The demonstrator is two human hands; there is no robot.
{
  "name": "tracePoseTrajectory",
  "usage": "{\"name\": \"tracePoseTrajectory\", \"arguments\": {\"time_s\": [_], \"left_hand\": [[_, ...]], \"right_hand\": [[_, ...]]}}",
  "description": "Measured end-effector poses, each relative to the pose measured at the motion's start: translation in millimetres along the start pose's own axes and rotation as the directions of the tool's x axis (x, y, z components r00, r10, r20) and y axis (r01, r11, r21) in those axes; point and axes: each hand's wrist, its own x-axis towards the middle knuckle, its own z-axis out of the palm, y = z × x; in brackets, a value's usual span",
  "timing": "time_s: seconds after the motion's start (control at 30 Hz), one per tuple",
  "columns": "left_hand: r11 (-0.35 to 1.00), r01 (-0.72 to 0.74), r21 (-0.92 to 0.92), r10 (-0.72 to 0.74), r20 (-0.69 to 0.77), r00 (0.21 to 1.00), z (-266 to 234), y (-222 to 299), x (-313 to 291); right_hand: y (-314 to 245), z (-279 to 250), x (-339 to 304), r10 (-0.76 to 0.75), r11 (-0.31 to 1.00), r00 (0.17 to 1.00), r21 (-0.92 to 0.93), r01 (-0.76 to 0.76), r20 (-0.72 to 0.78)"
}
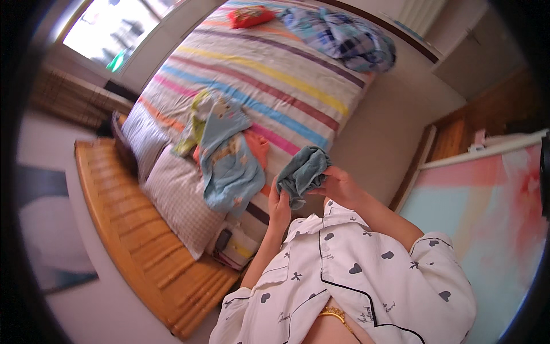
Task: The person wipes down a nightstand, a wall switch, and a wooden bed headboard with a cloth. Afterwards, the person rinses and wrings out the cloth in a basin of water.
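Observation:
A bunched grey-green cloth (302,172) is held up in front of my body, above the near edge of the bed. My left hand (279,202) grips its left side, thumb against the fabric. On its right side, my right hand (342,186) has its fingers closed on the cloth. Folds hide what kind of garment it is, if it is one. Just left of it on the bed, a light blue child's garment or small blanket (232,172) lies spread, with coral (256,146) and yellow-green fabric (197,117) partly under it.
Under these lies a striped bedspread (269,86). Pillows (180,192) lean by the wooden headboard (126,223), with a small bag (238,246) beside them. A plaid blanket (349,43) and a red packet (251,16) are at the far end. A colourful panel (475,200) stands at right.

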Motion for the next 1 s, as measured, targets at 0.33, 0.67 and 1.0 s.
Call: {"name": "tracePoseTrajectory", "arguments": {"time_s": [0.33,0.67,1.0], "left_hand": [[0.967,0.246,-0.066,-0.229,0.196,0.954,166,-36,122],[0.888,0.444,-0.121,-0.39,0.314,0.866,332,-92,241],[0.739,0.673,-0.033,-0.608,0.397,0.687,453,-130,386]], "right_hand": [[-124,-99,-79,-0.36,0.903,0.876,0.118,0.414,-0.32],[-279,-191,-137,-0.433,0.816,0.664,0.049,0.576,-0.609],[-420,-276,-95,-0.442,0.742,0.558,0.064,0.668,-0.702]]}}
